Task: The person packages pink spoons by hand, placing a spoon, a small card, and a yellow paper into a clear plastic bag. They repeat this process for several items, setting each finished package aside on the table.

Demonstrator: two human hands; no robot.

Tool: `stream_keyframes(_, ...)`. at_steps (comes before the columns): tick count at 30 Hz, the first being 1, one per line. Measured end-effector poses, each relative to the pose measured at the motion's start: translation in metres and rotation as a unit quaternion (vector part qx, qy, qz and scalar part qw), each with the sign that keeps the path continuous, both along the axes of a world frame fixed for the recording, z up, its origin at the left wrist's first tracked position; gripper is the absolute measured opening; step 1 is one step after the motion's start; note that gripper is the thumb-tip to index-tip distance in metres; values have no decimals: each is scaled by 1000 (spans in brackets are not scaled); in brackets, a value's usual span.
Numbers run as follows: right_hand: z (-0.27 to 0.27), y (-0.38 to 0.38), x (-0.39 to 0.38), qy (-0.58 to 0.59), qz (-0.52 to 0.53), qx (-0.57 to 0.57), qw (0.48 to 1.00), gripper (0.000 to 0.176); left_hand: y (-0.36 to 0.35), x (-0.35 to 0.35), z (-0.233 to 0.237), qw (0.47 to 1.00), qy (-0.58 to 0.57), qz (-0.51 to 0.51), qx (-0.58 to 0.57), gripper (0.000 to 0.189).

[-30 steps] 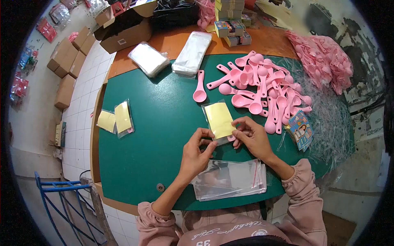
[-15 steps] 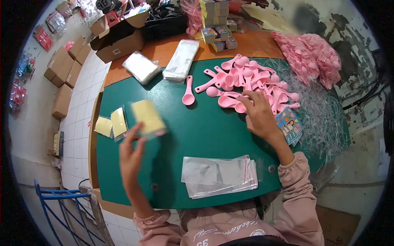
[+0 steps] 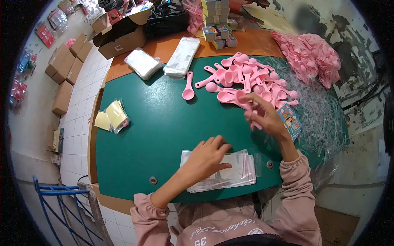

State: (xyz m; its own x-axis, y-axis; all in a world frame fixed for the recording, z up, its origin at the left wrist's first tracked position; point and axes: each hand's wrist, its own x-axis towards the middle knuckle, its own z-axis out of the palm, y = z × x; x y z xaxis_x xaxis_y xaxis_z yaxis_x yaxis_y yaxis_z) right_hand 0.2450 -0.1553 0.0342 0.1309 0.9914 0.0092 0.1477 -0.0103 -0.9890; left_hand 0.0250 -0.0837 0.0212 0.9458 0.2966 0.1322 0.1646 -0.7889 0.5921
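Green table (image 3: 135,156), spoon-gathering seemingly underway: a pink spoon (image 3: 257,124) is held in the right hand (image 3: 269,119) near the spoon pile (image 3: 238,75); clear bags (image 3: 242,181) are covered by the half-curled left hand (image 3: 205,159) (can't tell if any's pinched), so one edge needs separating.

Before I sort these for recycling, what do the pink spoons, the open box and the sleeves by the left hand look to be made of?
Pink spoons: probably plastic, smooth with a slight sheen, evenly coloured.
Open box: cardboard, by its matt brown faces and stiff folded flaps.
Sleeves by the left hand: thin, glossy, see-through film with glare; likely plastic, exact type unclear.
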Motion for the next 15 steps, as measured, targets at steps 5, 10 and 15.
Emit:
stream_keyframes(5,13,-11,-5,66,91,-11,994,41,14,15,-10,983,50,-67,-163,19)
stream_keyframes(10,0,-10,2,72,53,11,996,18,25,11,-4,963,33,-82,-255,15)
stream_keyframes(15,12,-15,2,133,102,35,985,9,29,9,-1,963,48,-55,-260,11)
